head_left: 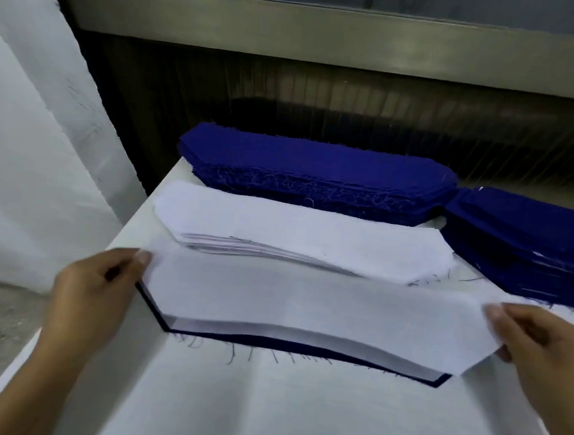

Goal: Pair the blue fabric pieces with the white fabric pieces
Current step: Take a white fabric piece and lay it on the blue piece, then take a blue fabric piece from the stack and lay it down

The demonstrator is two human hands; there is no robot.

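Here, the left hand (91,291) and right hand (540,347) each pinch one end of a white piece (306,308) over a blue piece (303,347) on the table (263,414); the next move probably calls for matching their edges.

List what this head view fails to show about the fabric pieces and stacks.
- blue piece: head view, covered by the white piece except for thin edges.
- right blue stack: cut off by the right frame edge.
- white stack, back blue stack: layers too fine to count.
- left hand, right hand: fingers under the fabric are hidden.
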